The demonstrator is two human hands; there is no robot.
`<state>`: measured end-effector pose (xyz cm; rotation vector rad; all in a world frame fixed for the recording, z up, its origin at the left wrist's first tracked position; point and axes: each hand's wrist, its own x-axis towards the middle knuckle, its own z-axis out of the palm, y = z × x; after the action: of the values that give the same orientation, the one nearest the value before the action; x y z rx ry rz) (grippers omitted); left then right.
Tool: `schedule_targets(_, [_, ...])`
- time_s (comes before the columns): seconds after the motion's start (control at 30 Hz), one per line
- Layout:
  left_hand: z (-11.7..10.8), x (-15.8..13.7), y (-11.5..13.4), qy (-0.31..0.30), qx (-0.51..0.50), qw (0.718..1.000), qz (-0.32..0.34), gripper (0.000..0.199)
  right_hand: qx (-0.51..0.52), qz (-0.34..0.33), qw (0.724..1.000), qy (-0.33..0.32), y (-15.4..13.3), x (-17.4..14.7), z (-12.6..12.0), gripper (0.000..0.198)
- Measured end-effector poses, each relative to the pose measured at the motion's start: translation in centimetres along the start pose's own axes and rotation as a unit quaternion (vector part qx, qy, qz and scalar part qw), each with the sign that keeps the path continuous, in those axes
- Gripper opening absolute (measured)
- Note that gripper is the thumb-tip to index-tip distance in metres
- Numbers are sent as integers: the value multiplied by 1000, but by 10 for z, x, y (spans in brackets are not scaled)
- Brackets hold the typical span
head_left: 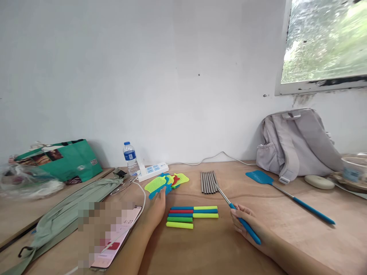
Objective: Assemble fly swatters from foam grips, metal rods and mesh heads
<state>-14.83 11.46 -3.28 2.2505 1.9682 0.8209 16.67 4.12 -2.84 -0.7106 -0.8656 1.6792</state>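
Note:
My right hand (243,221) is wrapped round the blue grip of a fly swatter handle (250,231). Its thin metal rod points up and to the left, the tip near a row of grey metal tubes (208,182). At the pile of mesh fly swatter heads in yellow-green (155,185), blue and red, my left hand (159,202) pinches the edge of a blue head (151,194); some fingers are hidden. Between my hands lie several coloured grips (179,220) in blue, red, green and yellow. A whole blue fly swatter (309,209) lies at the right.
Behind the pile are a white power strip (153,171) and a water bottle (130,158). A phone (117,240), its cable and a grey-green bag (77,210) lie left. A green bag (71,160) stands far left, a backpack (295,143) at the back right.

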Motion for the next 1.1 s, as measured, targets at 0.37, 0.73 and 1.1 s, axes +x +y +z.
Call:
schedule_targets(0.37, [-19, 0, 11, 123, -162, 979, -7, 32, -118, -20, 993, 3, 3, -2, -1, 33])
schedule_targets(0.73, [-31, -28, 87, 87, -716, 675, -156, 60, -542, -250, 802, 14, -28, -13, -12, 25])
schedule_targets(1.1, [-23, -44, 106, 26, -718, 676, -161, 58, -639, -270, 720, 24, -35, -21, -5, 30])
